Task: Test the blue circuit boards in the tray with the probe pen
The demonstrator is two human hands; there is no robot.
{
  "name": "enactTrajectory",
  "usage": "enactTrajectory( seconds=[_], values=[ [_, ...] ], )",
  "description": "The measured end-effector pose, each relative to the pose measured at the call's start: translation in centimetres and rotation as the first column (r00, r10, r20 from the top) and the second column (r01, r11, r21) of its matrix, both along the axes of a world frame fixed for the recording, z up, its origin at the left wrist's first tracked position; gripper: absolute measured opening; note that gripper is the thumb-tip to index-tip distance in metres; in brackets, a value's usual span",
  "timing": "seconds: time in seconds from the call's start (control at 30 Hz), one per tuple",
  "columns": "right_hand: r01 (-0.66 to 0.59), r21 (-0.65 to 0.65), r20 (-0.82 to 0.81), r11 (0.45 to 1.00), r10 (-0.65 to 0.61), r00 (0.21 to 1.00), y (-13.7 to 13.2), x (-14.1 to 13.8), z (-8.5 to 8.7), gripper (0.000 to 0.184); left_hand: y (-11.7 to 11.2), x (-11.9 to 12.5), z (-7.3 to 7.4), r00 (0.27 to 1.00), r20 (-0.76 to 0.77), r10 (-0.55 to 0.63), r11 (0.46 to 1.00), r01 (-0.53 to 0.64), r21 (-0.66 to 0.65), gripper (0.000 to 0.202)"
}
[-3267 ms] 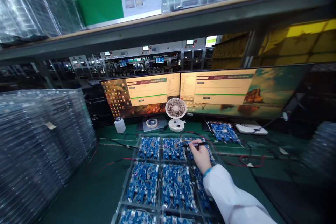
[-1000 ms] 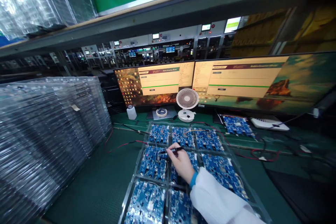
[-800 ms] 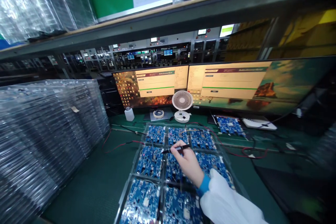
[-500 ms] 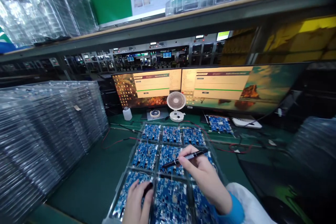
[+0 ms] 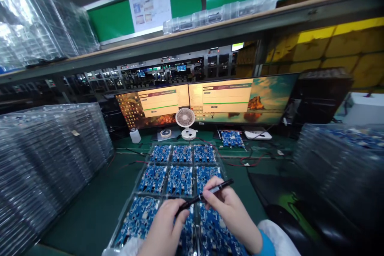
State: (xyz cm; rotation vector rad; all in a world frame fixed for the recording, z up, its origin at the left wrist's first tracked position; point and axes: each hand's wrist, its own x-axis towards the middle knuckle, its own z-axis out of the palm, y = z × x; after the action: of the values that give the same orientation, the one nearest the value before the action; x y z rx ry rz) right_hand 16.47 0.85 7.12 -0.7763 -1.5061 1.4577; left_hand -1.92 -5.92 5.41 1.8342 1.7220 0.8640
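My left hand [image 5: 165,224] has come up to pinch the pen [image 5: 195,200] at its left end, while my right hand [image 5: 229,206] grips farther along, so it's now a two-handed hold over the tray [image 5: 164,197]. Left to right I count one bottle [image 5: 135,136], nine boards [image 5: 180,180] in the tray, some partly covered, one fan [image 5: 185,117], two monitors [image 5: 270,98] and one loose board [image 5: 232,139] behind.

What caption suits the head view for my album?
Left hand and right hand meet at a pen over a tray of blue boards.
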Motion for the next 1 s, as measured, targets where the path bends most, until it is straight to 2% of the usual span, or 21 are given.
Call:
enactTrajectory(
  seconds=[0.1, 0.2, 0.27, 0.37, 0.43, 0.5, 0.53, 0.57, 0.6, 0.67, 0.77, 0.87, 1.0],
  values=[
    [-0.084, -0.088, -0.069, 0.993, 0.078, 0.995, -0.4, 0.8, -2.1, 0.043, 0.3, 1.6, 1.1, 0.98, 0.015, -0.199, 0.975, 0.199, -0.097, 0.032],
    [-0.079, -0.113, -0.144, 0.991, 0.062, 0.988, -1.0, 2.0, -4.2, 0.041, 1.1, 2.9, 1.1, 0.93, 0.134, -0.343, 0.92, 0.361, -0.151, 0.037],
    [-0.067, -0.093, -0.199, 0.993, 0.047, 0.979, -1.3, 3.1, -5.4, 0.039, 1.9, 3.7, 0.3, 0.88, 0.303, -0.366, 0.877, 0.435, -0.206, 0.05],
    [-0.042, -0.056, -0.272, 0.998, 0.026, 0.962, -1.1, 4.7, -6.6, 0.033, 3.1, 5.1, -1.0, 0.774, 0.565, -0.284, 0.79, 0.523, -0.32, 0.064],
    [0.001, -0.088, -0.299, 0.996, -0.027, 0.954, -0.3, 5.6, -6.9, 0.03, 4.4, 6.0, -1.1, 0.761, 0.576, -0.299, 0.749, 0.561, -0.353, 0.06],
    [0.092, -0.169, -0.327, 0.981, -0.144, 0.934, 1.0, 6.7, -7.2, 0.029, 6.4, 6.6, -0.7, 0.829, 0.375, -0.414, 0.793, 0.531, -0.298, 0.051],
    [0.154, -0.218, -0.345, 0.964, -0.224, 0.912, 1.7, 7.2, -7.4, 0.029, 7.7, 6.5, -0.5, 0.867, 0.215, -0.449, 0.84, 0.492, -0.23, 0.046],
    [0.22, -0.266, -0.367, 0.939, -0.31, 0.877, 2.5, 7.9, -7.6, 0.029, 9.3, 6.2, -0.4, 0.901, 0.048, -0.431, 0.889, 0.433, -0.145, 0.04],
    [0.276, -0.306, -0.395, 0.911, -0.385, 0.834, 3.3, 8.5, -8.0, 0.03, 11.1, 5.6, -0.4, 0.93, -0.072, -0.361, 0.932, 0.356, -0.073, 0.034],
    [0.349, -0.393, -0.444, 0.851, -0.507, 0.739, 4.7, 9.9, -8.7, 0.034, 15.0, 3.7, -0.7, 0.965, -0.204, -0.164, 0.985, 0.171, 0.016, 0.03],
    [0.36, -0.525, -0.476, 0.771, -0.616, 0.628, 6.2, 11.2, -10.0, 0.042, 20.4, 0.4, -1.9, 0.912, -0.404, 0.07, 0.997, -0.076, 0.001, 0.032],
    [0.301, -0.606, -0.472, 0.736, -0.638, 0.608, 6.8, 11.2, -10.8, 0.042, 24.1, -1.8, -3.0, 0.872, -0.473, 0.123, 0.986, -0.164, -0.044, 0.038],
    [0.242, -0.642, -0.465, 0.728, -0.62, 0.632, 7.0, 10.3, -11.1, 0.039, 26.8, -2.5, -3.8, 0.838, -0.536, 0.103, 0.981, -0.174, -0.083, 0.034]
  ],
)
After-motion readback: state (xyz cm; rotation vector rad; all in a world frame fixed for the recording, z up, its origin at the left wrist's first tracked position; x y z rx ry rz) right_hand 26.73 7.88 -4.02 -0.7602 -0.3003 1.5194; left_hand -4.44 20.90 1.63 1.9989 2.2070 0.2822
